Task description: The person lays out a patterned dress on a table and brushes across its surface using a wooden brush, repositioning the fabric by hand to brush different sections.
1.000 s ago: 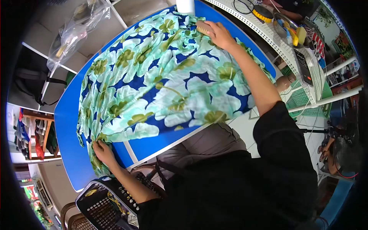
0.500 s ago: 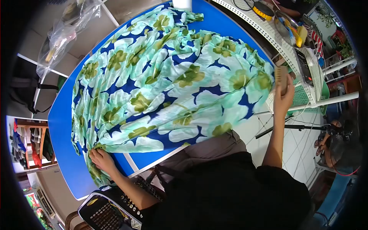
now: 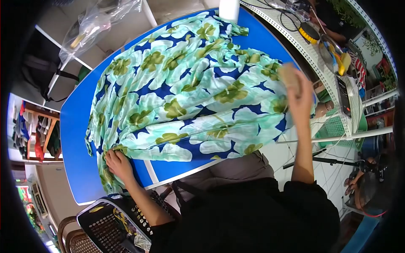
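A floral cloth (image 3: 173, 107) in pale mint, navy and olive green lies rumpled over the blue table (image 3: 74, 139). At its near left edge my left hand (image 3: 119, 164) is closed on a gathered part, and some fabric hangs down past the table edge below it. My right hand (image 3: 300, 97) grips a wooden brush (image 3: 289, 78) over the cloth's right side. Motion blurs this hand and brush, so I cannot tell whether the bristles touch the fabric.
A white cylinder (image 3: 229, 10) stands at the table's far edge. To the right is a white perforated shelf (image 3: 312, 50) with a yellow-and-black brush (image 3: 309, 33) and tools. A black basket (image 3: 99, 223) sits low at the left. Another person's hand (image 3: 324, 107) shows beyond my right hand.
My right hand has brought the brush leftward from beyond the cloth's right edge to over the cloth. My left hand keeps its hold. The whole view has shifted slightly.
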The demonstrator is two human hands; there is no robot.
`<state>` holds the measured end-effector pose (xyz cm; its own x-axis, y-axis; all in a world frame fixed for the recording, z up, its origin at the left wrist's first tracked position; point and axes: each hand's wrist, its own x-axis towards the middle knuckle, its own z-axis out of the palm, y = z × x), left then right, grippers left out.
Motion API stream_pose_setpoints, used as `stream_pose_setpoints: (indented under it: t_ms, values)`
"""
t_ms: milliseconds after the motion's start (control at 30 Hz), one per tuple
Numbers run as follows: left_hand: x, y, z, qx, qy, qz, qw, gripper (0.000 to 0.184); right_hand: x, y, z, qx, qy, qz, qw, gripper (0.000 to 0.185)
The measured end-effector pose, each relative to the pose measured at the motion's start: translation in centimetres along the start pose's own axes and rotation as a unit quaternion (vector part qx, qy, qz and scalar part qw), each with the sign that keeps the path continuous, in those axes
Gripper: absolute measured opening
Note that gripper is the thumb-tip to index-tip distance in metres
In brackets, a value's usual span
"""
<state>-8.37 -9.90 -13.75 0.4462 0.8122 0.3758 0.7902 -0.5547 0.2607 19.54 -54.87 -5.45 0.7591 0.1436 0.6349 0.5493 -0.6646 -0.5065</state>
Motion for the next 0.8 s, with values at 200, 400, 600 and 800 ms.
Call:
stream_pose_setpoints:
  t_ms: [200, 400, 600, 800]
  values:
    - [0.3, -1.9, 0.8, -0.258, 0.11, -0.132, 0.951, 0.036, -0.6, -9.7, 9.0, 0.124, -0.286, -0.264, 0.913, 0.041]
    - [1.7, 1.3, -3.0, -0.607, 0.299, -0.317, 0.665, 0.034, 8.6, 1.7, 9.1, -0.002, -0.097, -0.155, 0.983, 0.038]
    - [7.9, 11.5, -7.2, -0.518, 0.331, -0.052, 0.787, 0.033, 9.1, 14.4, 6.0, 0.24, -0.022, 0.202, 0.949, 0.05]
    - [11.8, 22.7, 3.7, -0.249, -0.117, 0.188, 0.943, 0.07, 5.3, 7.0, 8.8, 0.269, -0.123, 0.138, 0.945, 0.045]
